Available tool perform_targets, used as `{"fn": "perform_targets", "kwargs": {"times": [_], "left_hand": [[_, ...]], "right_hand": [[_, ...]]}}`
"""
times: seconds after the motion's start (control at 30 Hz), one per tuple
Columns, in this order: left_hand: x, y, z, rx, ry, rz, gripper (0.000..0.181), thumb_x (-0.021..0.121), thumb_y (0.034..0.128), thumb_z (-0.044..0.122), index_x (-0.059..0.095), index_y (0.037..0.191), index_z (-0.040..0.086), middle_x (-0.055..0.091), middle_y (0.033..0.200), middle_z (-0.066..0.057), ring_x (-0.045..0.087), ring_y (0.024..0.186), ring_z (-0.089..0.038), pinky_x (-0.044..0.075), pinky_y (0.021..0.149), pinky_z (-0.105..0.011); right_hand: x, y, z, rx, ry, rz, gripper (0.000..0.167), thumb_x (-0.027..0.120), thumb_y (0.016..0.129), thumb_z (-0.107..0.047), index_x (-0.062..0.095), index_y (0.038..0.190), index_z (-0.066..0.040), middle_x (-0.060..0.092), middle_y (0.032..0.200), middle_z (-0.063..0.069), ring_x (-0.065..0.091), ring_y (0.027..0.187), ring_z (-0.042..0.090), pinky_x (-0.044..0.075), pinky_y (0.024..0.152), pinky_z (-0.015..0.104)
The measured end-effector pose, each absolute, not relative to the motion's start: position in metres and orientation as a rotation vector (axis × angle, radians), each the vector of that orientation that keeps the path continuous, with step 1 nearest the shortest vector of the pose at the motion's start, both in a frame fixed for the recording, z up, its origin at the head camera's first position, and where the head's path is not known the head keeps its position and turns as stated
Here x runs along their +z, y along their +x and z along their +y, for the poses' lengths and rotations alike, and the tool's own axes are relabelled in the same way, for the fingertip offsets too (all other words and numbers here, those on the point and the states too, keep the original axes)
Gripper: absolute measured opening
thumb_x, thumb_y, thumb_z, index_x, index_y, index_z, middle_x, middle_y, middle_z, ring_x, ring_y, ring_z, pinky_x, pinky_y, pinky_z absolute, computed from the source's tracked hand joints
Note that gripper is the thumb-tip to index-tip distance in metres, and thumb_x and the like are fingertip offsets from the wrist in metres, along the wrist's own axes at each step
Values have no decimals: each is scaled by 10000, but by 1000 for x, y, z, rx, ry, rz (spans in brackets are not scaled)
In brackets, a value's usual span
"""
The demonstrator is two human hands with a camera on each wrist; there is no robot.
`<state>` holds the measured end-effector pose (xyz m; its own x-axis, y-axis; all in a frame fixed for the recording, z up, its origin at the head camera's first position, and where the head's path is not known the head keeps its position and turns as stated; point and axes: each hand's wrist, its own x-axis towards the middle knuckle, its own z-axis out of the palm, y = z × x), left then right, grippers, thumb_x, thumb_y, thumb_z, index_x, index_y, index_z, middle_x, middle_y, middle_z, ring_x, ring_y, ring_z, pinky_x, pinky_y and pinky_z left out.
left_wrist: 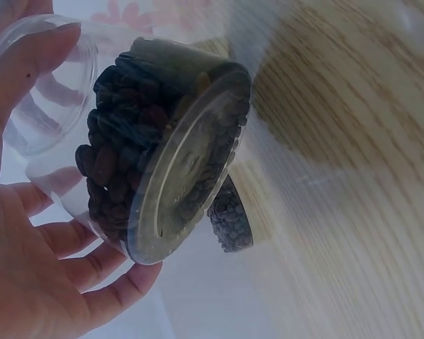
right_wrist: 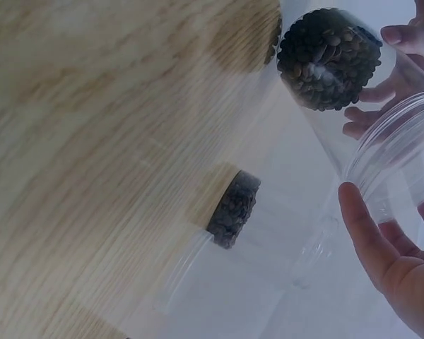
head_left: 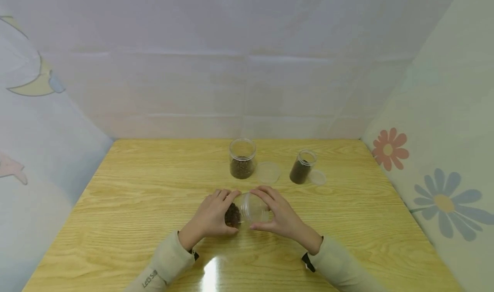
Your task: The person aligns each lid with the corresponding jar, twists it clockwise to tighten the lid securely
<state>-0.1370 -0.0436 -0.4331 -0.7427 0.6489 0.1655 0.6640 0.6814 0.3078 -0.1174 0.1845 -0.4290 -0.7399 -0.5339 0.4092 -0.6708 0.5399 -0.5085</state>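
Observation:
A clear round jar (left_wrist: 191,169) with dark beans (left_wrist: 124,134) at its base end is tipped on its side between my hands. My left hand (head_left: 211,215) grips the bean-filled end, thumb on one side and fingers round the other. The right hand (head_left: 281,215) holds the clear, ridged mouth end (head_left: 254,208) with thumb and fingers. In the right wrist view, fingertips of my right hand (right_wrist: 403,268) touch the ridged rim (right_wrist: 396,134). Whether a lid sits at that mouth, I cannot tell.
Behind my hands a wide open jar (head_left: 242,167) of dark contents stands upright beside a clear lid (head_left: 268,172). Farther right are a narrower open jar (head_left: 299,172), also dark-filled, and a smaller lid (head_left: 317,177). The wooden table (head_left: 154,176) meets fabric walls.

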Motion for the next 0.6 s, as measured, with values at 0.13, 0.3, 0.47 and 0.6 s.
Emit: {"fn": "perform_targets", "kwargs": {"times": [0.13,0.3,0.47,0.6], "left_hand": [[-434,-137,-43,-536,-1117,-2817,921,820,580,472,411,1318,104,526,1129,-84,493,1015,-262,466,776,-425],[-435,-136,-44,-549,-1119,-2802,924,822,579,467,413,1319,95,527,1131,-89,493,1012,-263,471,765,-421],[-437,-136,-43,-536,-1123,-2782,926,825,575,466,416,1318,92,528,1133,-94,498,1009,-258,475,765,-420],[-437,-136,-41,-527,-1122,-2771,923,828,569,463,426,1311,89,531,1128,-96,499,1007,-260,476,765,-421]], "right_hand": [[-427,-114,183,1049,982,-2595,786,786,697,-346,421,1334,-65,432,1262,141,526,886,254,511,639,274],[-425,-114,184,1093,976,-2600,752,760,730,-358,418,1331,-63,434,1256,138,526,956,297,513,647,263],[-423,-114,185,1151,957,-2636,741,765,727,-352,420,1326,-84,421,1260,126,514,998,313,516,652,261],[-422,-114,186,1189,934,-2676,717,767,727,-340,423,1313,-110,406,1272,120,509,1014,307,517,653,254]]}}
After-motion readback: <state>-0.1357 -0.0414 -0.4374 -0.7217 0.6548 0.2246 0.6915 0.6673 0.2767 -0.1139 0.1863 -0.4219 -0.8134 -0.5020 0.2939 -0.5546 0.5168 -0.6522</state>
